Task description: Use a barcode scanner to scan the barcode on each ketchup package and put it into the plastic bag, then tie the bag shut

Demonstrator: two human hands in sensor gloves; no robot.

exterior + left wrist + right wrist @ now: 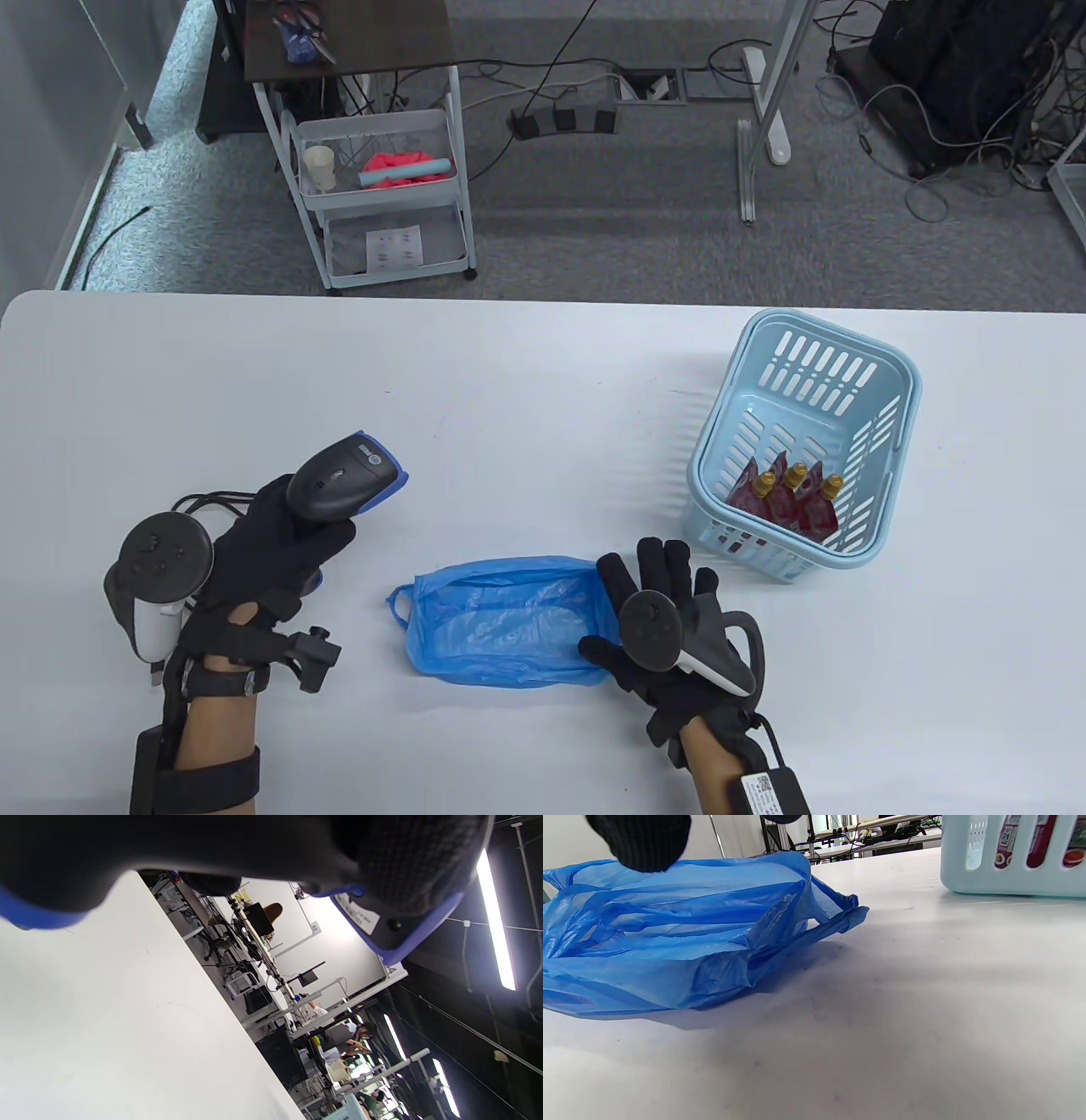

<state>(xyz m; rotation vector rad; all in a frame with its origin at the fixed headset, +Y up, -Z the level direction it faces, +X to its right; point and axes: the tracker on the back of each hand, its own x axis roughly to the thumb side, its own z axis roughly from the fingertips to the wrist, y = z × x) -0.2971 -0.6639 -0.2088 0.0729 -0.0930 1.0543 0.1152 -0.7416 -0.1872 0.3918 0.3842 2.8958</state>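
Observation:
My left hand (pixel 271 543) grips a black barcode scanner (pixel 346 477) with blue trim, its head pointing right above the table; the left wrist view shows the scanner (pixel 382 912) from below, very close. A crumpled blue plastic bag (pixel 505 620) lies flat at the front centre, also in the right wrist view as the bag (pixel 670 942). My right hand (pixel 657 586) hovers at the bag's right end with straight fingers, holding nothing. Red ketchup packages (pixel 789 501) with gold caps stand in a light blue basket (pixel 899 399) at the right, and show through the basket's (pixel 988 878) slots.
The white table (pixel 526 382) runs across the view. Beyond its far edge stand a white cart (pixel 377 195) with a cup and red cloth, floor cables and desk legs. The scanner's black cable (pixel 204 501) trails behind my left hand.

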